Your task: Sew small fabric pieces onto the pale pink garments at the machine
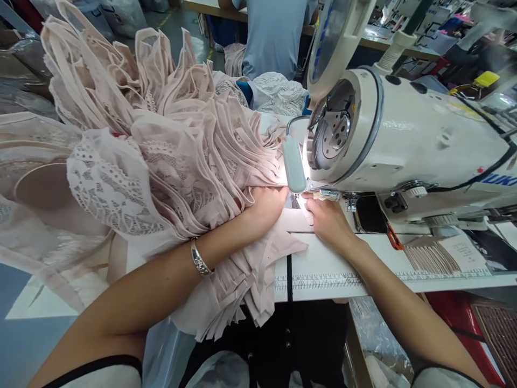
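Observation:
A large heap of pale pink lace bra pieces point(189, 140) lies over the left of the sewing table. My left hand point(269, 207) reaches in under its edge, fingers curled on the pink fabric close to the needle area; the fingertips are partly hidden. Across from it, my right hand point(329, 215) pinches a small pale fabric edge point(306, 214) beside the lit presser foot point(295, 201). The sewing machine point(412, 124) stands over both hands, and its small grey-green lamp point(294, 164) hangs just above the gap between them.
A printed ruler strip point(323, 281) runs along the table's front edge. To the right lie a dark phone point(370, 213), an orange-handled tool point(394, 237) and a stack of beige strips point(431, 253). Bra cups point(48, 194) hang at left. A person in blue point(274, 37) sits ahead.

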Tool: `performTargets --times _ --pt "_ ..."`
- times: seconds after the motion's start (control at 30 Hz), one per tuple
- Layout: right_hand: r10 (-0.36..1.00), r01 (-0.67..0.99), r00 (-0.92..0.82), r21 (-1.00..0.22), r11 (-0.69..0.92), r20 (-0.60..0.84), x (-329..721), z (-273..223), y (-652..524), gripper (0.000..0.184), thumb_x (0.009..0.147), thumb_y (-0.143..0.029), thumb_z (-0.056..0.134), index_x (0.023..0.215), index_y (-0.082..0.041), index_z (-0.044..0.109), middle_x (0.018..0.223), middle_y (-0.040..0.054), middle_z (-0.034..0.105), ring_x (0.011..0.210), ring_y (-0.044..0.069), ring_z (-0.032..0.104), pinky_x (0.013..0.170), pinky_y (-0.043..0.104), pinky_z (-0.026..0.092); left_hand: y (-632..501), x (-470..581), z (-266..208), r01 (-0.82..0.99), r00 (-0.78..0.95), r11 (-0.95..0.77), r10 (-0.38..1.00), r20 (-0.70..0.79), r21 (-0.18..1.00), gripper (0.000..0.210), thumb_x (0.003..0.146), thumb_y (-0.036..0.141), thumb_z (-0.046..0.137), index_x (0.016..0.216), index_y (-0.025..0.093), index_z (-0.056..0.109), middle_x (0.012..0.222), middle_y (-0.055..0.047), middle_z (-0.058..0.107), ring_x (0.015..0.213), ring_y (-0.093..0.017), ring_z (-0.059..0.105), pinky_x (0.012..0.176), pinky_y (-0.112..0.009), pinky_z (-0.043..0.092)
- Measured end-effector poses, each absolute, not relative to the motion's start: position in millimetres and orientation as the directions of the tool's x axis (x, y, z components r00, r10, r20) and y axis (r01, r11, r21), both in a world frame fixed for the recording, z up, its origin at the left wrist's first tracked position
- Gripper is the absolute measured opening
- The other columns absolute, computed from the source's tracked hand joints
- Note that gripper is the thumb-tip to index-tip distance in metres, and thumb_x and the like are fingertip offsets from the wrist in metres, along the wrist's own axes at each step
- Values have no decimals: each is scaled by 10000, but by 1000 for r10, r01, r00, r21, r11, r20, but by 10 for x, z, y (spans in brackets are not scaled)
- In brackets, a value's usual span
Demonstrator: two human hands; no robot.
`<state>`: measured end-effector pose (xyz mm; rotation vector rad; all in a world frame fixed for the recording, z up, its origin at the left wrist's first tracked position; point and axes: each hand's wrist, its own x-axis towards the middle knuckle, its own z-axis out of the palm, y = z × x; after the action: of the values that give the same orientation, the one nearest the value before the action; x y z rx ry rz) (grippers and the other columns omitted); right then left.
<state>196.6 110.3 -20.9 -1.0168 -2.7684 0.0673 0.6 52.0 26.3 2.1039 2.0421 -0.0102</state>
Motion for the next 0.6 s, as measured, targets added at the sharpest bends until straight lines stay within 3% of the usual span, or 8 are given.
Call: performTargets --times 0.13,0.27,0.43,0.6 --pt "659 664 -735 -29 748 160 1971 -191 999 422 888 -47 402 1123 -224 704 1048 116 723 959 309 608 858 459 498 550 17 280 989 37 -13 985 -168 146 382 944 34 469 1265 193 601 862 -89 726 748 -228 665 653 -307 380" --pt "676 683 -724 2 731 136 1963 -172 949 544 880 -22 376 1313 -198 655 1223 110 712 1049 310 606 914 474 486 533 21 302 990 56 -27 976 -210 138 375 964 41 431 1272 189 588 889 -87 710 795 -233 668 662 -304 376" --pt "659 659 -747 -24 751 87 1992 -134 970 606 872 3 376 1351 -239 658 1350 70 679 1133 283 605 939 447 478 548 22 266 994 43 -21 976 -215 108 439 970 40 384 1344 198 552 884 -92 706 820 -247 677 658 -311 366" --pt "680 680 -732 -27 733 42 1978 -117 973 627 881 9 371 1393 -240 632 1392 78 661 1148 279 619 951 449 469 483 31 144 998 20 -12 992 -121 62 336 982 153 499 1311 190 563 869 -95 695 811 -245 669 647 -299 358"
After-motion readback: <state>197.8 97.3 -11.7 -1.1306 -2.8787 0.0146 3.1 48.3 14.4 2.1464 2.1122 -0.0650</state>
